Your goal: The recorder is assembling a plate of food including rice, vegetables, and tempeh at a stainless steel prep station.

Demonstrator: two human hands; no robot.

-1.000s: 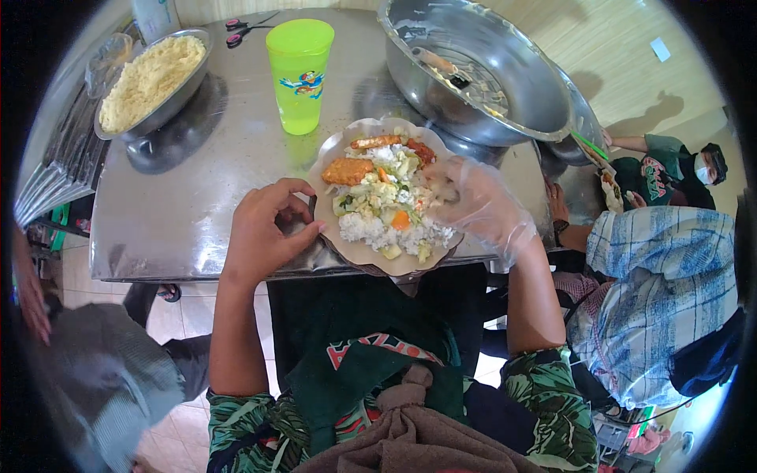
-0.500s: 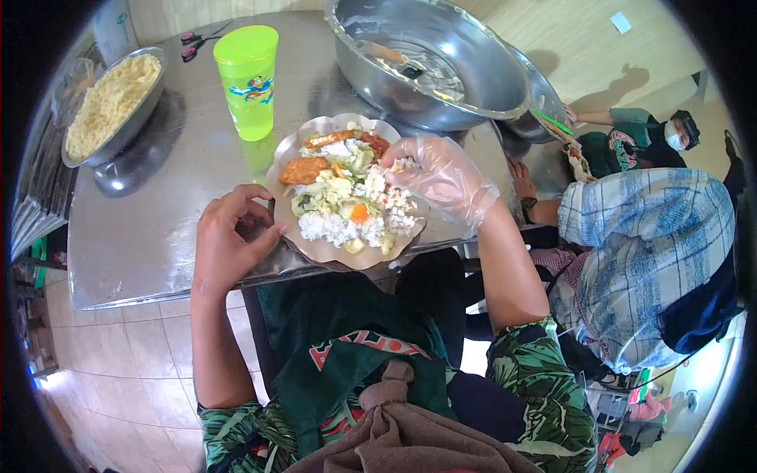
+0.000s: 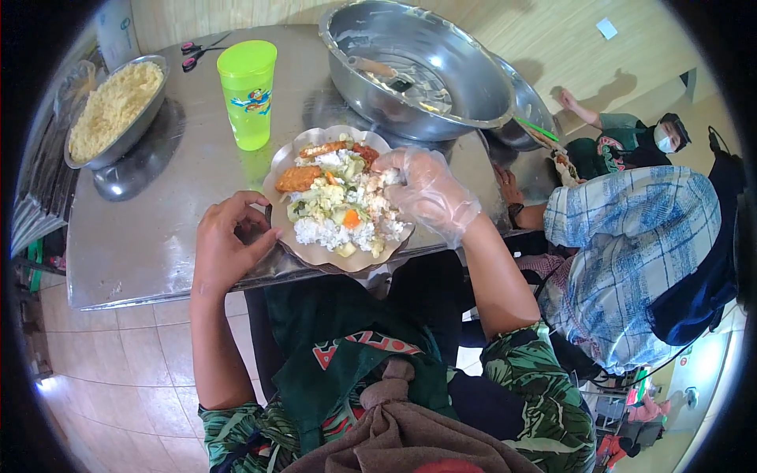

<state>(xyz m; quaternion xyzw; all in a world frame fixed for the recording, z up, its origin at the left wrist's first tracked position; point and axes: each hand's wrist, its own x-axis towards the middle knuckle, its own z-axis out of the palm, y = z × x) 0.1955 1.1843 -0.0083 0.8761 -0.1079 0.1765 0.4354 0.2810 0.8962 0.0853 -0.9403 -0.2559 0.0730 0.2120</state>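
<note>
Metal table [image 3: 150, 252], one: carries all I list below.
Paper-lined plate [image 3: 317, 255], one: at the table's near edge, well in from its left corner. Contents: white rice [image 3: 315, 231], a fried piece [image 3: 297, 179] toward the left rim, an orange chunk [image 3: 351, 219] near the middle.
Left hand [image 3: 233, 240]: loosely curved, thumb and forefinger apart, thumb tip at the plate's left rim; I cannot tell whether it presses there.
Right hand [image 3: 422, 187]: in a clear glove, fingers bunched over the food at the plate's right side; I cannot tell what lies between the fingertips.
Done: hand gloved, plate in place, fingers at the food.
Left, by my estimate: most of the portion, since food covers much of the liner.
Also: green cup [image 3: 251, 102], beyond the plate; steel basin [image 3: 394, 106], toward the table's far right corner.
</note>
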